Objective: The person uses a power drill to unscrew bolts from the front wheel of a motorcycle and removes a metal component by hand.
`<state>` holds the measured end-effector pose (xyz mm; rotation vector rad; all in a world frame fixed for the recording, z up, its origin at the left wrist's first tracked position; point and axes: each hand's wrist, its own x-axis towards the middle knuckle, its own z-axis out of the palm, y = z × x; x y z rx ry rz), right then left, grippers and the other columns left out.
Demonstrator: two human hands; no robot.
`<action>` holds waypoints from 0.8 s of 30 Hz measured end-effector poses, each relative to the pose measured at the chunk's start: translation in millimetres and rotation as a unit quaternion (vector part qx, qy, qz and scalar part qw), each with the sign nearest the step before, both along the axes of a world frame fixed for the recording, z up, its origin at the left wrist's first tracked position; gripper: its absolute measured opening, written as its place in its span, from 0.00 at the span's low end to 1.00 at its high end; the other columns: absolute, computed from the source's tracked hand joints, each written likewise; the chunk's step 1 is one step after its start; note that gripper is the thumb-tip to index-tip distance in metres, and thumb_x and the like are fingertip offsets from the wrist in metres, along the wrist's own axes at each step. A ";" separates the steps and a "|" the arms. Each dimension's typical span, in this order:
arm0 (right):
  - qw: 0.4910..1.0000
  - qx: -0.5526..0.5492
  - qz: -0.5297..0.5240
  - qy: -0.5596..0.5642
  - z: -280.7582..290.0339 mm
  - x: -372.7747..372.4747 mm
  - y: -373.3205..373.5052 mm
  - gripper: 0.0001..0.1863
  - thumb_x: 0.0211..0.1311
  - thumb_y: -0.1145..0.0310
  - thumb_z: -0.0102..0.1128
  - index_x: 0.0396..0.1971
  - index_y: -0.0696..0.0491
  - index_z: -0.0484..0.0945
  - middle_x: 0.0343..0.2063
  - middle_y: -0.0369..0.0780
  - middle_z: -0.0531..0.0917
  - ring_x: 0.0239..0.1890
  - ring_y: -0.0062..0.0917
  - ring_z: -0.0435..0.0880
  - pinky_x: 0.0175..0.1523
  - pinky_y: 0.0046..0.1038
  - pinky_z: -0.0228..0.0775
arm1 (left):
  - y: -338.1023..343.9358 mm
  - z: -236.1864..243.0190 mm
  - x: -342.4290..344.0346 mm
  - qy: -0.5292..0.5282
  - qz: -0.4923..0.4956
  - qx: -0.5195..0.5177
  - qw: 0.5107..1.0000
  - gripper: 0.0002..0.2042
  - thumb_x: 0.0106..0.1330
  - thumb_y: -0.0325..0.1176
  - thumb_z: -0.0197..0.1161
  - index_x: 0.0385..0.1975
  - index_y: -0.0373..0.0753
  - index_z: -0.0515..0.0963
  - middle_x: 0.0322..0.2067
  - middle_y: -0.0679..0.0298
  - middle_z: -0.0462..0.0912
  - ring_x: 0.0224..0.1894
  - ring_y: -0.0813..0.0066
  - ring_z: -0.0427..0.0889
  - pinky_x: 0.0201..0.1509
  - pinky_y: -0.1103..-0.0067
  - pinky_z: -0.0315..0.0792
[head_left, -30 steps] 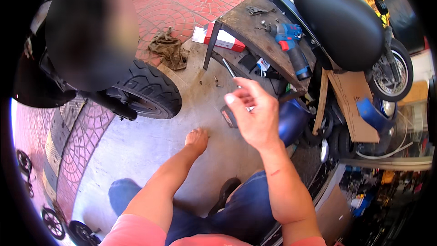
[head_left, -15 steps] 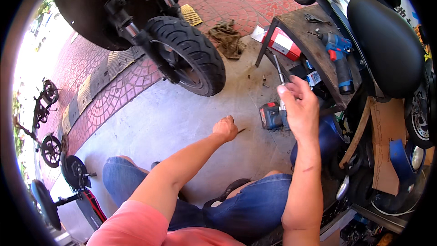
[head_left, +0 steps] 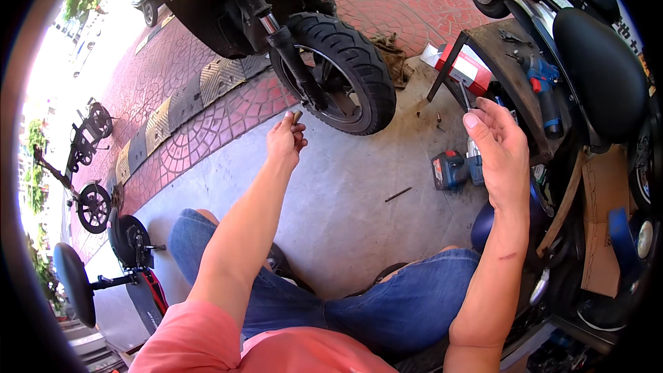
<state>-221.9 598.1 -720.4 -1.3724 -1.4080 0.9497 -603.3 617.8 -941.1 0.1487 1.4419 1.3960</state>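
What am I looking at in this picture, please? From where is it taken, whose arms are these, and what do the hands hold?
The picture comes from a wide camera worn on a person's head, looking down, so straight lines bend near the rim. The two bare arms belong to that person, who sits on the concrete ground in blue jeans.

The left hand is raised and pinches a small dark part in its fingers; I cannot tell what it is. The right hand is raised too and holds a thin metal tool.

In front stands a scooter's front wheel. On the ground lie a cordless drill, a thin dark rod and a few small screws. At the right is a low bench with a blue power tool on it, beside a black scooter seat.
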 end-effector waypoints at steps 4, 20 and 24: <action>1.000 -0.010 0.018 -0.017 4.2 -14.7 -0.4 0.31 0.68 0.58 0.72 0.61 0.66 0.77 0.48 0.47 0.86 0.48 0.24 0.84 0.55 0.27 0.76 | 10.6 7.2 1.1 0.037 -0.002 0.013 0.999 0.15 0.79 0.44 0.62 0.45 0.35 0.79 0.30 0.62 0.83 0.21 0.81 0.71 0.25 0.75 0.75; 0.995 -0.065 -0.012 -0.075 -15.9 -12.0 12.8 0.31 0.67 0.59 0.72 0.60 0.67 0.78 0.53 0.51 0.86 0.52 0.29 0.85 0.60 0.30 0.76 | 28.2 -0.6 12.5 0.197 -0.009 0.050 0.979 0.15 0.78 0.40 0.63 0.44 0.31 0.78 0.26 0.59 0.83 0.18 0.76 0.77 0.20 0.74 0.77; 0.967 -0.060 -0.149 -0.198 -80.9 60.6 51.8 0.36 0.63 0.51 0.73 0.62 0.63 0.78 0.57 0.54 0.84 0.59 0.41 0.84 0.65 0.37 0.73 | 28.7 -2.1 14.2 0.142 -0.003 0.067 0.988 0.18 0.76 0.44 0.66 0.45 0.30 0.79 0.28 0.57 0.85 0.17 0.75 0.78 0.21 0.75 0.78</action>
